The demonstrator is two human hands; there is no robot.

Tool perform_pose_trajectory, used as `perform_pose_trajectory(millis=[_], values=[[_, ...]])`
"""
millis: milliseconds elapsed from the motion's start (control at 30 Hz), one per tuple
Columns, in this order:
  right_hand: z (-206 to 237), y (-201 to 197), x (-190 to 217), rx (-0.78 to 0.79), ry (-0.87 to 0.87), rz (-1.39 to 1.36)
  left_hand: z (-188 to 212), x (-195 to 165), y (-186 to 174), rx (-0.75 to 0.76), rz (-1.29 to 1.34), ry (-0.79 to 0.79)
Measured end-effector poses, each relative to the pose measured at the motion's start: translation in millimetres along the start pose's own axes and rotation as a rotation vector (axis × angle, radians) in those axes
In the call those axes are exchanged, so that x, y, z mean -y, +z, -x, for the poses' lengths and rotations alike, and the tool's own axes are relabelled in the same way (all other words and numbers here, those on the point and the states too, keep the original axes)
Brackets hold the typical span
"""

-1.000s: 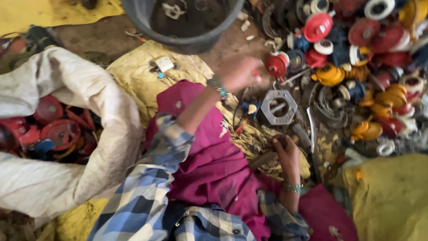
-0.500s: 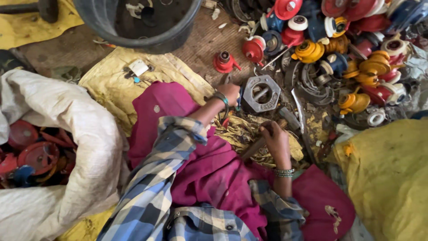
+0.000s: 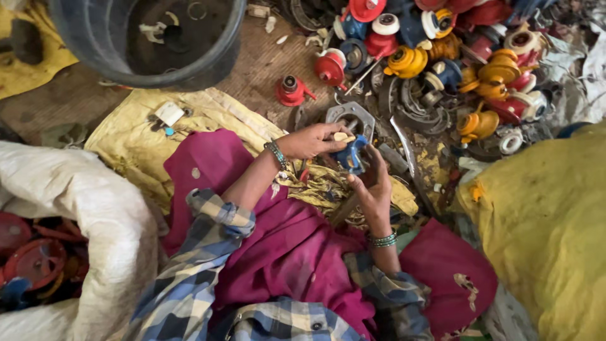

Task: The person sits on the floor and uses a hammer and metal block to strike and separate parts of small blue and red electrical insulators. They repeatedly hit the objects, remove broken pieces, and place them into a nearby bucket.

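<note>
To my left slumps a big white woven sack (image 3: 76,208) with red plastic wheels showing at its mouth, and ahead of it stands a large dark round tub (image 3: 148,38) with only a few small bits at its bottom. Across the floor on my right spreads a heap of red, yellow and blue plastic spools and wheels (image 3: 461,57), so I judge most of the sorting is left to do. Just beyond my hands lies a grey hexagonal metal ring (image 3: 349,117). My left hand (image 3: 309,140) is pinched closed on the top of a small blue plastic part (image 3: 350,155), which sits above my lap, and my right hand (image 3: 374,189) cups and grips it from below
</note>
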State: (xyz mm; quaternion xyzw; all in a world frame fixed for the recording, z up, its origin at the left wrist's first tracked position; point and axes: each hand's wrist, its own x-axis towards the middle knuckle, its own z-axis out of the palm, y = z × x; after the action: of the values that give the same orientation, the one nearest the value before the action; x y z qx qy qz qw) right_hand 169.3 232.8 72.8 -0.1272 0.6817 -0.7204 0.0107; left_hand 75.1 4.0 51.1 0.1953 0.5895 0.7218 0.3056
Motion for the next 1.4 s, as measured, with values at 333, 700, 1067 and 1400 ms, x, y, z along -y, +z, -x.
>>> perform_pose_trajectory(millis=[333, 700, 1067, 1400], values=[[1, 2, 3, -0.033, 0.062, -0.038, -2, -2, 4, 0.038, 0.167, -0.021], [-2, 13, 1, -0.094, 0.199, -0.135, -2, 1, 6, -0.147, -0.119, 0.036], [6, 27, -19, -0.164, 0.228, -0.379, 0, 10, 62, -0.369, -0.473, 0.269], [-14, -7, -10, -0.058, 0.298, 0.399, -8, 38, 15, -0.692, -0.729, 0.208]])
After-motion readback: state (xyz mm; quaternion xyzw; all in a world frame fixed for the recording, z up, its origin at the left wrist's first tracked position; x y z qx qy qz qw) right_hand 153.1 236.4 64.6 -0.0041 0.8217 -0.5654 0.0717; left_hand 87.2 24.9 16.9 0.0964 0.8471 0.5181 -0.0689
